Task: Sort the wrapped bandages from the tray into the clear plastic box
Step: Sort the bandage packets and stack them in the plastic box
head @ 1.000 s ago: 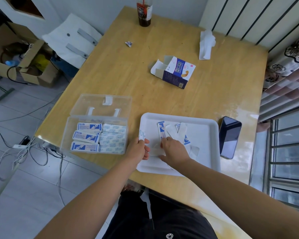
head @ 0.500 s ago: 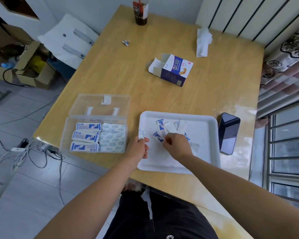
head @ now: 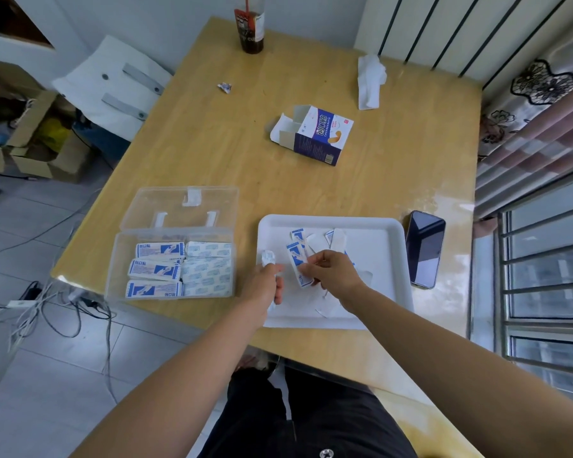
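A person's right hand (head: 331, 272) is pinching one blue-and-white wrapped bandage (head: 296, 264) by its lower end, between thumb and fingertips. It is holding the bandage over the white tray (head: 377, 259), which is sitting by the near edge of the surface. The left hand (head: 265, 287) is curling round a small white bundle (head: 268, 258) at the tray's left rim; what the bundle is cannot be told. A few loose bandages (head: 338, 238) are lying toward the tray's far side. The clear plastic box (head: 121, 269), lid open, is sitting at the near left corner, holding tidy rows.

The likely risk: the pinch is catching only one end, so the thin wrapper could twist or slip on the way left and fall short of the box, or land askew on the rows. With the left hand occupied, nothing is steadying the box, which is sitting close to the surface's edge.
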